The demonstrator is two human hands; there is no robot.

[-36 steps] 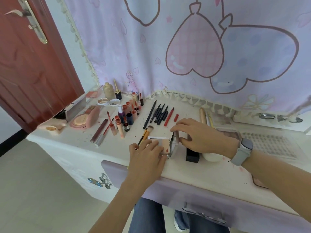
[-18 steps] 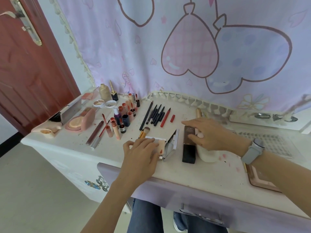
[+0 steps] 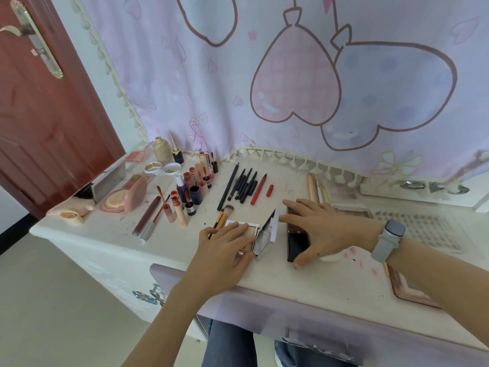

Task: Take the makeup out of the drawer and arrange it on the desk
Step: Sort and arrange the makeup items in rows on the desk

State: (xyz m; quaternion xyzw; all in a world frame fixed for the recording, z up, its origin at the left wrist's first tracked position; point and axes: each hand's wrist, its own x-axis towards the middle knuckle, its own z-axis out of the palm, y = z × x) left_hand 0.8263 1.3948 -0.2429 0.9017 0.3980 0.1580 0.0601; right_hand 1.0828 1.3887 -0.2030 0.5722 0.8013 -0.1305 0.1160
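Observation:
A small white compact [image 3: 254, 224] lies open near the desk's front edge, its mirrored lid [image 3: 267, 232] standing up. My left hand [image 3: 227, 252] rests flat on the compact's base and hides most of the pan. Just right of it lies a black rectangular box [image 3: 295, 246]. My right hand [image 3: 326, 229], with a grey watch on the wrist, lies across the box, fingers stretched over its far end and thumb by its near end. The lavender drawer front [image 3: 304, 317] runs below the white desk [image 3: 330, 276].
A makeup brush [image 3: 224, 213], dark pencils [image 3: 244, 185], a red pencil [image 3: 258, 189], lip glosses [image 3: 189, 192] and a pink cushion compact [image 3: 124, 197] fill the left half. A lash tray [image 3: 423, 230] and pink palette [image 3: 408, 294] sit right. A curtain hangs behind, with a door at the left.
My right hand left the compact's lid, moved right to the black box and now lies flatter across it. My left hand stayed on the compact.

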